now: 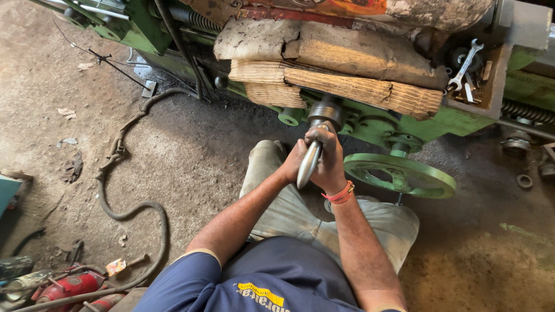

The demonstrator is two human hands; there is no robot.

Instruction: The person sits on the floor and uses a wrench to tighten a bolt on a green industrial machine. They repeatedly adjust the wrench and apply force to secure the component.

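Head view, looking straight down. Small orange-and-white packet [115, 266], flat and crumpled, on the dirt floor [191, 156] at lower left, just beside a curling dark rubber hose [151, 209]. Yellow printed patch on the chest of the navy shirt [260, 293], seen upside down.

Polished steel tapered handle [310, 163], smooth and spindle-shaped, with its pointed end aimed down toward the wearer and its thick end up against a dull grey cylindrical hub [327, 113] on the green-painted machine body [370, 124]; long axis tilted slightly, running from lower left to upper right. Left hand [295, 162] and right hand [330, 164] both closed around that handle from opposite sides, fingers wrapped over its upper part, tip left bare. Orange thread band [339, 194] on the right wrist.

Round green cast handwheel [399, 175] with spokes, lying flat just right of the hands. Thick stacks of frayed, dirty corrugated cardboard [335, 75] laid over the machine top. Chrome open-ended spanner [466, 63] in a grimy metal tray [502, 69] at upper right. Red metal parts [69, 284] at lower left corner. Khaki trousers [289, 208], dusty, beneath the forearms.
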